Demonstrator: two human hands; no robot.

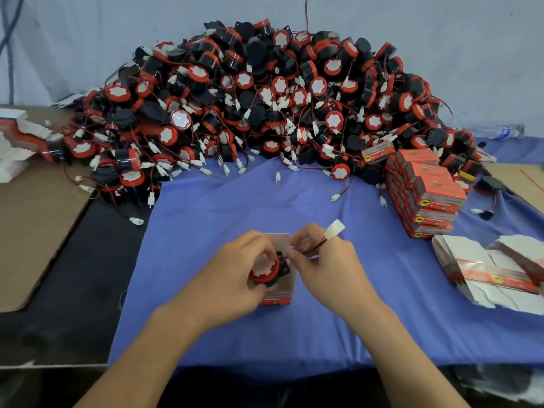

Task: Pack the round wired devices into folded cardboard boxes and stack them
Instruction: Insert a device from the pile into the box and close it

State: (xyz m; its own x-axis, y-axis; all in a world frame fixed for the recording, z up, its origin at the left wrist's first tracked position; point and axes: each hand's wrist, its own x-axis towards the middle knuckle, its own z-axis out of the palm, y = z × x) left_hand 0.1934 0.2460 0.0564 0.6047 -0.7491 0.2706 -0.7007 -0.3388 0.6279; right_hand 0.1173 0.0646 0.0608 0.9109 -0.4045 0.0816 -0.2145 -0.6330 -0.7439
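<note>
We find the left hand (235, 269) curled round one round device (263, 272), red rim up, holding it at the mouth of an open box (278, 297) that stands on the blue cloth (294, 334) in front of the person. The device is partly in; how deep we cannot tell, as the fingers hide the box's near wall. The right hand (321, 266) pinches the red-and-black wire (312, 249) between thumb and forefinger, its other fingers loosely curled; the white connector (335, 229) sticks up above the knuckles, outside the box.

Risks, in our judgement:
- The wire and connector are not yet tucked in — closing the flap now would trap the lead or leave the lid bulging, and such a box would sit badly on the stack of packed boxes (426, 195) at the right.
- The box is light and unsupported at its base — a hard push could tip or crush it.
- Pulling the wire taut may strain its joint at the device.
</note>
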